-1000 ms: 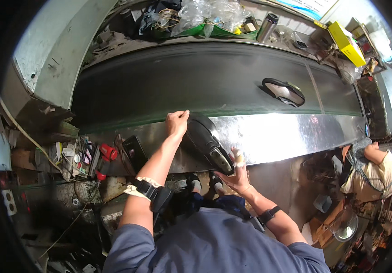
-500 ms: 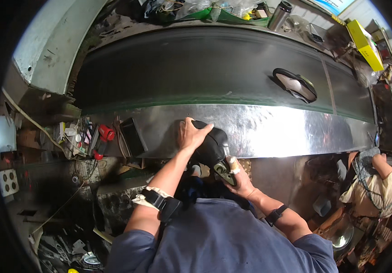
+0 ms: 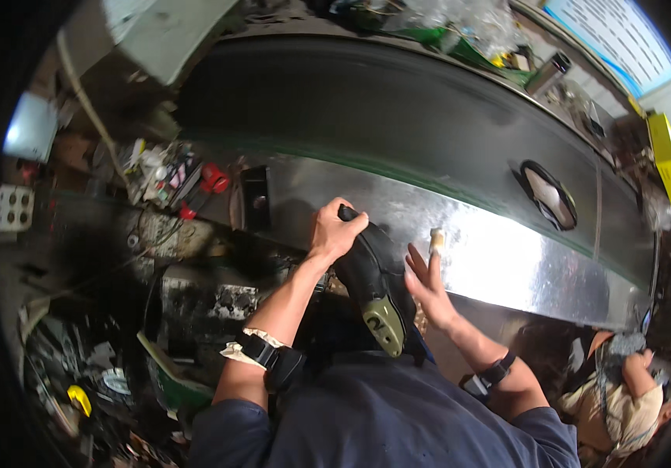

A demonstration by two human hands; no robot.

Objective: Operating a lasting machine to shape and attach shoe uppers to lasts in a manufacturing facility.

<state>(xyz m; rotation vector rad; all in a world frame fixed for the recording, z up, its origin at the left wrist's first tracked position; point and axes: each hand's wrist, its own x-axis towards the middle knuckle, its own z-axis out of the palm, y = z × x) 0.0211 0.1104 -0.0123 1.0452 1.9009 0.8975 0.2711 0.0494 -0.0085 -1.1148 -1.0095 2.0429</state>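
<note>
My left hand [image 3: 335,231] is closed round the toe end of a black shoe upper [image 3: 366,264]. An olive-green shoe last [image 3: 384,326] fills the upper, and its heel end points toward my body. The shoe hangs at the near edge of the shiny metal ledge [image 3: 316,183]. To its right, my right hand [image 3: 432,290] is open with fingers spread, apart from the last and holding nothing. One of its fingers wears a pale wrap [image 3: 437,239]. Farther right, another shoe piece [image 3: 547,195], dark-rimmed with a pale inside, lies on the dark conveyor belt [image 3: 366,101].
Left on the ledge are a dark flat case [image 3: 256,200] and a red tool [image 3: 213,179] among clutter. A steel flask [image 3: 548,75] and a yellow box [image 3: 667,160] stand beyond the belt. A co-worker [image 3: 616,394] sits at the lower right.
My right hand has let go of the last and spread its fingers to the right. My left hand keeps its hold on the toe. The whole view has turned, tilting the belt.
</note>
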